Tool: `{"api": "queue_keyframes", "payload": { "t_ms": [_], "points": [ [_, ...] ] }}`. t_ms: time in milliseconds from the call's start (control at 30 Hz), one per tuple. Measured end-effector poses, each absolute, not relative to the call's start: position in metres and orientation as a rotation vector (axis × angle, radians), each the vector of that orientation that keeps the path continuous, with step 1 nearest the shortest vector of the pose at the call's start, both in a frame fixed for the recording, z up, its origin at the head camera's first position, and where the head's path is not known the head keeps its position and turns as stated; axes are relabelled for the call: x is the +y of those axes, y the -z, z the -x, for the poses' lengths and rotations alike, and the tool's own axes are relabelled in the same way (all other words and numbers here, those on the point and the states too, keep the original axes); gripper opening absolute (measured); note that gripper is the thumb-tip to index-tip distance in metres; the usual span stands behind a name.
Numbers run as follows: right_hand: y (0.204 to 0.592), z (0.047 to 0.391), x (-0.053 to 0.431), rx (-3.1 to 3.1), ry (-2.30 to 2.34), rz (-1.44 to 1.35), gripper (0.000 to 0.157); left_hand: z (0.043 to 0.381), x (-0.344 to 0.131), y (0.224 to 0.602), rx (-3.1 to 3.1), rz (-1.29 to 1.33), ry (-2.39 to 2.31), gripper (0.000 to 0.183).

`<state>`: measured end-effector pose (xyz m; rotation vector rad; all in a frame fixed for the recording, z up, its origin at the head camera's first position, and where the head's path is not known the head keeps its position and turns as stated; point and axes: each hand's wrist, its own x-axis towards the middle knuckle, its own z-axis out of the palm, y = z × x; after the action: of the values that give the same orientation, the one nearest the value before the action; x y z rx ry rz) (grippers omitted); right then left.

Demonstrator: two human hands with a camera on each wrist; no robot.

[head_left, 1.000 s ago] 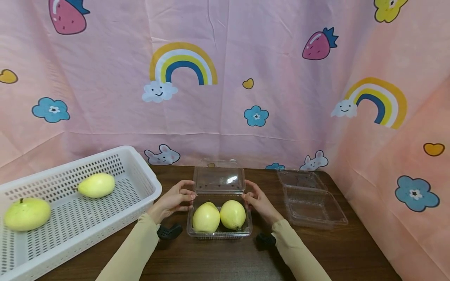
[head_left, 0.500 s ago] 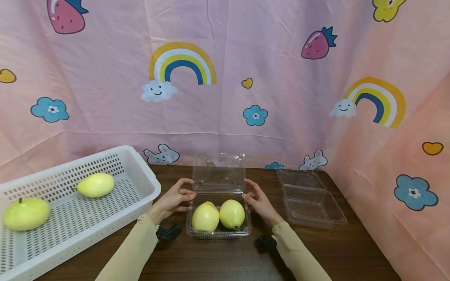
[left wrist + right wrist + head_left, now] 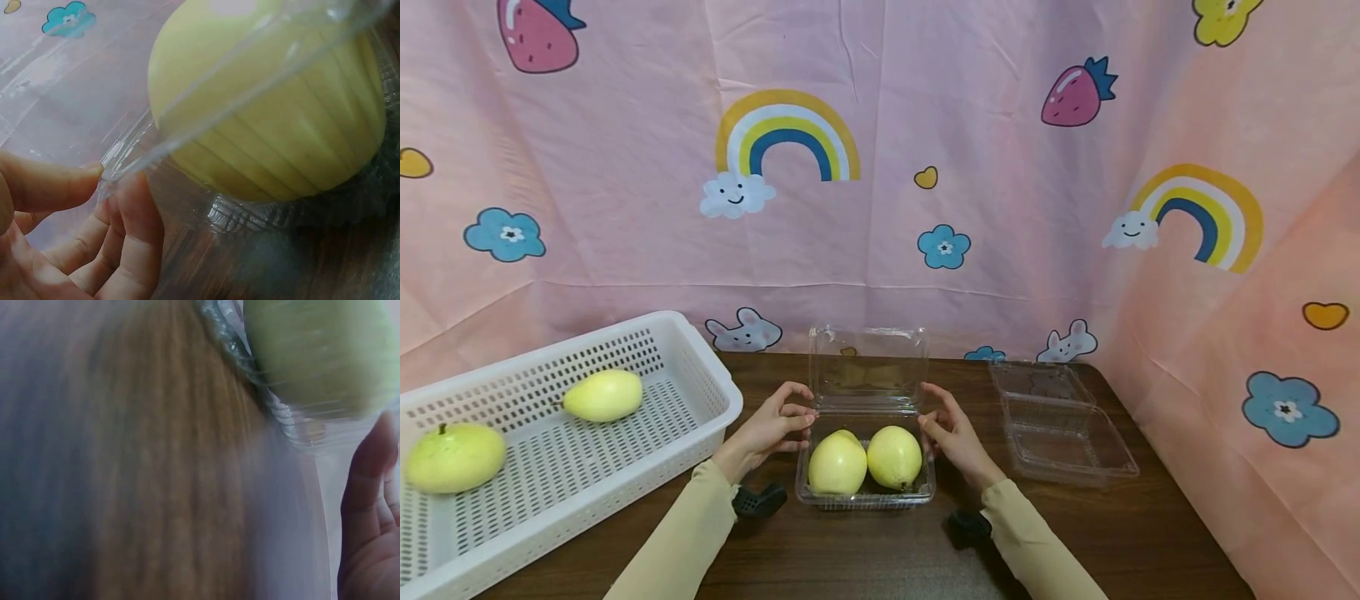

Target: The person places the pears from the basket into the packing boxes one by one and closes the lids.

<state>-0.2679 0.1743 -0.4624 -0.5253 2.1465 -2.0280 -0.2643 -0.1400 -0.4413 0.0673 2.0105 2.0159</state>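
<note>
In the head view a clear plastic clamshell box (image 3: 865,502) stands on the table with its hinged lid (image 3: 868,375) raised at the back. Two yellow-green pears, a left one (image 3: 837,463) and a right one (image 3: 894,457), lie side by side in its base. My left hand (image 3: 769,427) pinches the box's left rear edge; the left wrist view shows its thumb and index finger on the thin plastic rim (image 3: 206,125). At the opposite rear corner, my right hand (image 3: 955,435) holds the edge between thumb and fingers. The right wrist view is blurred, with the thumb (image 3: 372,453) beside the box wall.
To the left is a white perforated basket (image 3: 730,396) containing a pear with its stem to the left (image 3: 602,396) and a second pear (image 3: 456,458). Another clear clamshell box (image 3: 1071,437) lies opened at the right. A patterned cloth (image 3: 880,233) hangs behind the dark wooden table (image 3: 850,550).
The lid has swung up from a lower backward tilt to a more upright one. Both hands stay at the box's rear corners, and the pears have not moved.
</note>
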Motion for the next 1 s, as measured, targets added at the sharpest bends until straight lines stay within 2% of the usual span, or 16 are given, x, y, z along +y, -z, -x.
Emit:
{"api": "queue_keyframes", "payload": {
  "t_ms": [500, 767, 1000],
  "points": [
    [0.456, 0.255, 0.185, 2.045, 1.975, 0.590, 0.055, 0.252, -0.136, 0.433, 2.075, 0.021, -2.018, 0.028],
    [0.456, 0.250, 0.189, 2.014, 1.960, 0.606, 0.050, 0.245, -0.141, 0.427, 2.038, 0.048, -2.027, 0.047],
    [0.456, 0.245, 0.188, 2.010, 1.980, 0.540, 0.046, 0.238, -0.143, 0.425, 2.042, 0.027, -2.018, 0.051]
  ]
}}
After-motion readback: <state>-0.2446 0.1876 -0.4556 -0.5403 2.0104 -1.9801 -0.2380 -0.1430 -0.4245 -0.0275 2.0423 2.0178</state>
